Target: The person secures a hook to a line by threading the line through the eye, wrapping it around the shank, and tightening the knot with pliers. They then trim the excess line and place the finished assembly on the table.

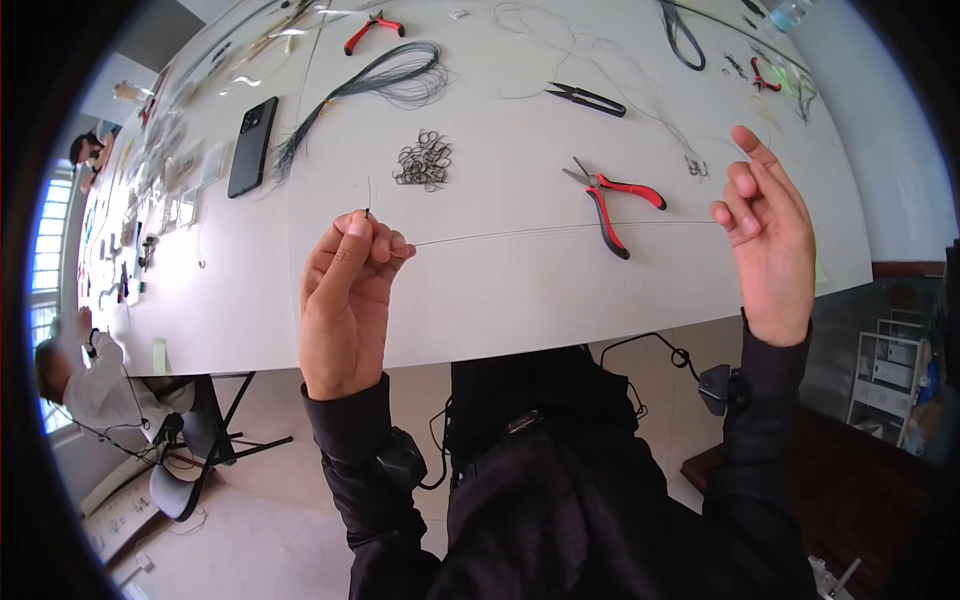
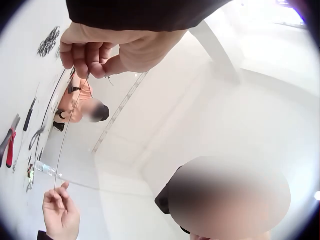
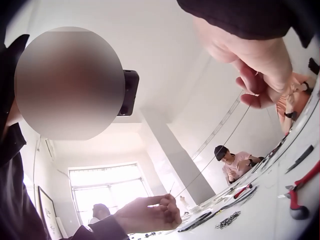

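A thin line (image 1: 560, 232) runs taut between the two hands above the white table (image 1: 480, 300). My left hand (image 1: 345, 290) pinches its one end between thumb and fingertips, with a tiny dark piece at the tips and a fine tail sticking up. The rest of that piece is hidden by the fingers. My right hand (image 1: 770, 230), palm up, holds the line's other end with curled fingers. A pile of small dark curved hooks (image 1: 423, 160) lies beyond the left hand. Red-handled pliers (image 1: 610, 195) lie between the hands with their jaws apart.
Black thread snips (image 1: 587, 98), a bundle of grey strands (image 1: 390, 80), a black phone (image 1: 253, 147) and another pair of red pliers (image 1: 375, 30) lie farther back. Fine loose lines with small hooks (image 1: 696, 167) lie near the right hand. Another person (image 1: 110, 375) sits at left.
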Demonstrator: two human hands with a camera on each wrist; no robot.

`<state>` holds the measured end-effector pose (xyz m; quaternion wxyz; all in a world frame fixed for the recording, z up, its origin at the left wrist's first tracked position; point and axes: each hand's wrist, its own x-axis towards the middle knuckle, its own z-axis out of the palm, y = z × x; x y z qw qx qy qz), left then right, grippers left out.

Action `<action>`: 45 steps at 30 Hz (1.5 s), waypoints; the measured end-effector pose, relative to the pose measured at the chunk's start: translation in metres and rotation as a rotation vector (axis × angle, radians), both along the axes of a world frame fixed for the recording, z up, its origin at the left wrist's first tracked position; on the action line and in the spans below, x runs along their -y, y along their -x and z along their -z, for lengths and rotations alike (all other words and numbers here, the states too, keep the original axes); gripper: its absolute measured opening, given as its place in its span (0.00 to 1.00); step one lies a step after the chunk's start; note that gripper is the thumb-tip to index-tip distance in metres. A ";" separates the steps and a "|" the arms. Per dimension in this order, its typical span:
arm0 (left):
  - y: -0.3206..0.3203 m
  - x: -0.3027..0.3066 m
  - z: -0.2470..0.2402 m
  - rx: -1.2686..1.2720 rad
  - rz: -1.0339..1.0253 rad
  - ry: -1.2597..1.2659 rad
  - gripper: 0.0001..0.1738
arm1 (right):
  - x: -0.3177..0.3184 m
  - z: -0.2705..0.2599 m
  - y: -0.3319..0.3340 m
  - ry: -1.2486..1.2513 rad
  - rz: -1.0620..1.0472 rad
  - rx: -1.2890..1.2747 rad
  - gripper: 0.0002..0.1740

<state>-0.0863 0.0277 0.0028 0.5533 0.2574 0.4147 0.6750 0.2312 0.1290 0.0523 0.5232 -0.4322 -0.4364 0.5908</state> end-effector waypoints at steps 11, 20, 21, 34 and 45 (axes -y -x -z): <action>-0.008 0.011 -0.016 -0.613 -0.080 0.082 0.08 | -0.013 -0.001 -0.009 -0.152 0.095 0.280 0.23; -0.052 0.001 -0.025 -1.107 -0.006 -0.236 0.03 | 0.019 -0.009 0.053 -0.275 -0.422 0.393 0.11; -0.052 0.001 -0.024 -1.096 0.037 -0.248 0.03 | 0.020 -0.012 0.052 -0.235 -0.479 0.407 0.11; -0.054 -0.002 -0.015 -0.899 0.164 -0.168 0.03 | 0.002 -0.003 0.032 -0.122 -0.572 0.467 0.15; -0.063 -0.009 -0.018 -0.276 0.113 0.045 0.10 | 0.036 0.023 0.073 -0.697 -0.357 0.730 0.15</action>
